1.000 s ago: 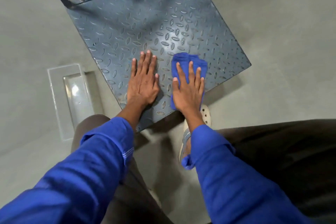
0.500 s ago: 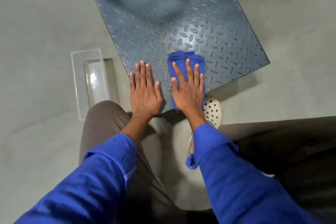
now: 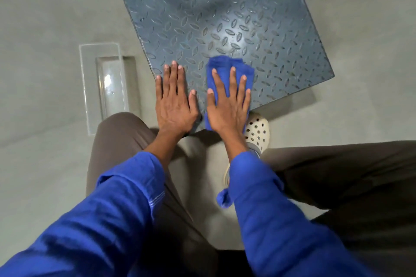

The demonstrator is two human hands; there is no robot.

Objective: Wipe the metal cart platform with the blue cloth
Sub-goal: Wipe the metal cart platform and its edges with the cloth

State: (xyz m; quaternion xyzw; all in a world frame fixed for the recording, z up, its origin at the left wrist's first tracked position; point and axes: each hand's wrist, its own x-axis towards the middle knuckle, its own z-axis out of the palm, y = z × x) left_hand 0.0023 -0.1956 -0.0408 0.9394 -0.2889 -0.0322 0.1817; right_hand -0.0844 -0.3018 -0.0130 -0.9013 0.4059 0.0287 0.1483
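The metal cart platform (image 3: 216,13) is a dark grey tread plate that fills the upper middle of the head view. A folded blue cloth (image 3: 227,66) lies on its near corner. My right hand (image 3: 228,105) presses flat on the cloth with fingers spread, and the cloth's near end hangs over the platform's edge under my palm. Just left of it, my left hand (image 3: 174,103) rests flat and bare on the near corner, fingers apart, holding nothing.
A clear plastic tray (image 3: 103,83) lies on the grey floor left of the platform. My foot in a cream perforated clog (image 3: 257,131) sits just under the platform's near edge. My knees in brown trousers flank the gap below my hands.
Both hands and the cloth have slid back toward the platform's near corner, so my palms now reach its edge. The view has shifted and the cart's handle frame has left the top.
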